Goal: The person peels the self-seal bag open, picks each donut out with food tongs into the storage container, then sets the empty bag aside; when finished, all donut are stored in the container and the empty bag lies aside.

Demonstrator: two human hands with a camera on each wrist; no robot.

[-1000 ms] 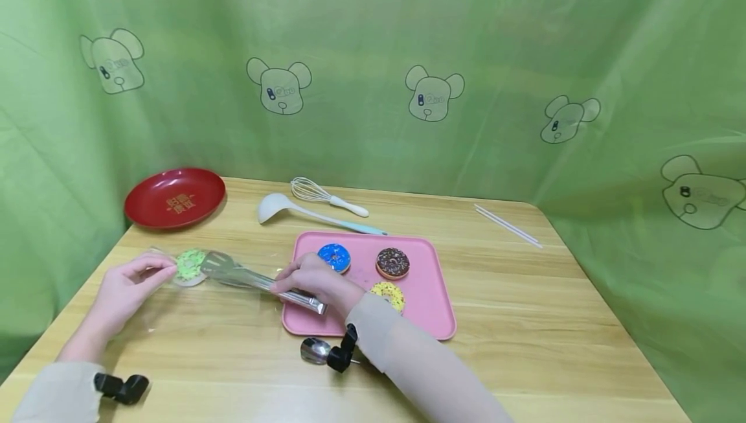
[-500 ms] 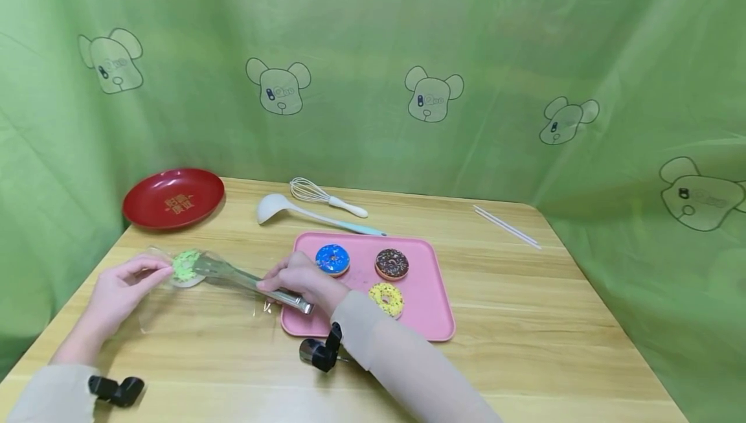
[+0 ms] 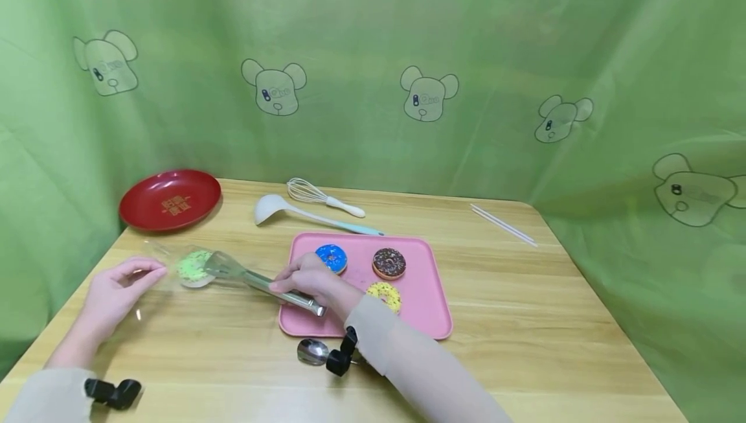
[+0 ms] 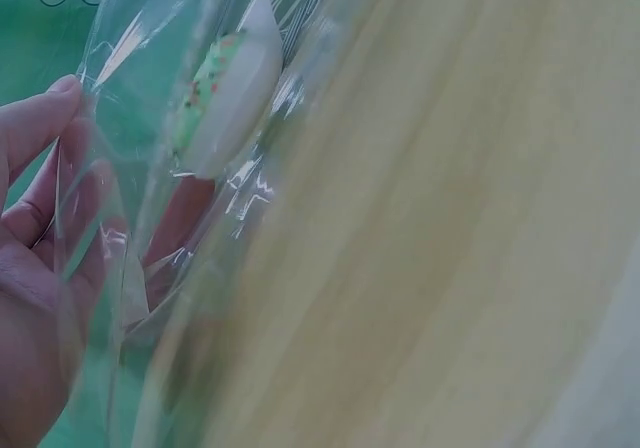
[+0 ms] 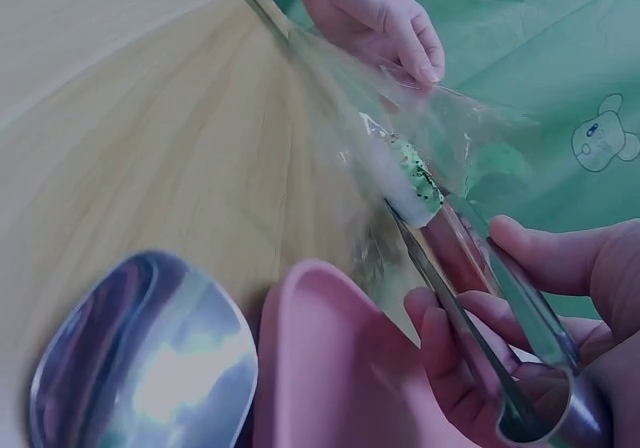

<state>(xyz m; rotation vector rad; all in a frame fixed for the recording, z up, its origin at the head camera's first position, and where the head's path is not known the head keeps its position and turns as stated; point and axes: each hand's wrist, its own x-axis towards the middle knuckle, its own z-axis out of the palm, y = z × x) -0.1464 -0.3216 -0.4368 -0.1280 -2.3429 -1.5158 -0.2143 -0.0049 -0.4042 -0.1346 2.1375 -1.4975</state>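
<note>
My right hand (image 3: 309, 280) grips steel tongs (image 3: 256, 278) whose tips clamp a green-sprinkled doughnut (image 3: 194, 265) at the table's left. A clear plastic bag (image 3: 169, 267) lies around the doughnut, and my left hand (image 3: 119, 290) pinches the bag's edge. In the left wrist view the green doughnut (image 4: 225, 93) shows through the bag (image 4: 150, 218), with the fingertips (image 4: 40, 118) on the film. In the right wrist view the tongs (image 5: 470, 308) reach into the bag (image 5: 400, 118) to the doughnut (image 5: 410, 183). On the pink tray (image 3: 428, 309) lie blue (image 3: 332, 258), chocolate (image 3: 389, 262) and yellow (image 3: 384, 295) doughnuts.
A red plate (image 3: 170, 199) sits at the back left. A white ladle (image 3: 303, 214) and a whisk (image 3: 323, 195) lie behind the tray, two thin sticks (image 3: 504, 225) at the back right. A steel spoon (image 3: 313, 351) lies by my right wrist.
The tongs have pushed the green doughnut slightly deeper into the bag, and my left hand has drawn back a little to the left with the bag's edge.
</note>
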